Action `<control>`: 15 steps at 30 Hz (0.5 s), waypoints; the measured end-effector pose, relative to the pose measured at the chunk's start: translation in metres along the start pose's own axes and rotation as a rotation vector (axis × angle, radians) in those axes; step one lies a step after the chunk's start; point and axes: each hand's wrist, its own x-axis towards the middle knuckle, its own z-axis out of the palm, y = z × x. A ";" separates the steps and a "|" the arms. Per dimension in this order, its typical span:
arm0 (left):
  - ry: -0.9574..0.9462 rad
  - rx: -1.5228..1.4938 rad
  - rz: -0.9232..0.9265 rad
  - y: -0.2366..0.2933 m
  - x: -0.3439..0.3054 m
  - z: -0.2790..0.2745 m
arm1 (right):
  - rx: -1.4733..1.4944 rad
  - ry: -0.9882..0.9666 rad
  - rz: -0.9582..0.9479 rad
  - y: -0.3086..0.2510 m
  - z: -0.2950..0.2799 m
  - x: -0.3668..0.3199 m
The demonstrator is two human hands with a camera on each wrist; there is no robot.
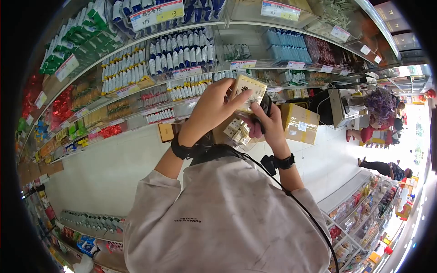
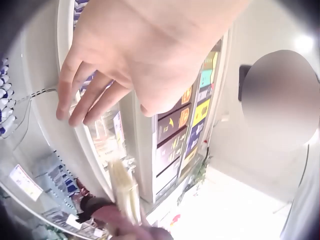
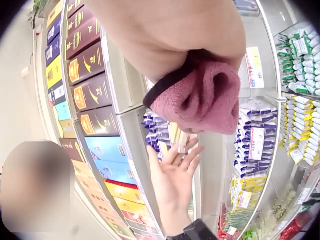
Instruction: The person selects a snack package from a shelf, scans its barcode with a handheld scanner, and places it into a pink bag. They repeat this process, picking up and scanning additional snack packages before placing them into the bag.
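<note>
A flat cream pack with dark printed characters [image 1: 250, 91] is held up in front of the shelves. My right hand [image 1: 271, 125] grips its edge, thumb on the near side, together with a fuzzy pink cloth with a black border [image 3: 205, 100]. My left hand [image 1: 211, 107] is at the pack's other side, its fingers overlapping it in the head view. In the left wrist view the left hand [image 2: 130, 60] has its fingers extended and nothing in its palm. Below the hands, similar cream packs [image 1: 237, 129] lie in a clear-walled container.
Shelves of wrapped snacks [image 1: 182, 50] with price tags [image 1: 186, 72] curve around the front. A taped cardboard box [image 1: 300, 123] stands right of the hands, and a small brown box [image 1: 166, 132] lies left. Behind is another display rack [image 1: 364, 214]. People [image 1: 387, 168] are at the far right.
</note>
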 end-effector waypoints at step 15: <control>-0.271 -0.313 -0.074 -0.002 0.012 0.023 | 0.096 0.322 -0.126 0.020 -0.005 -0.019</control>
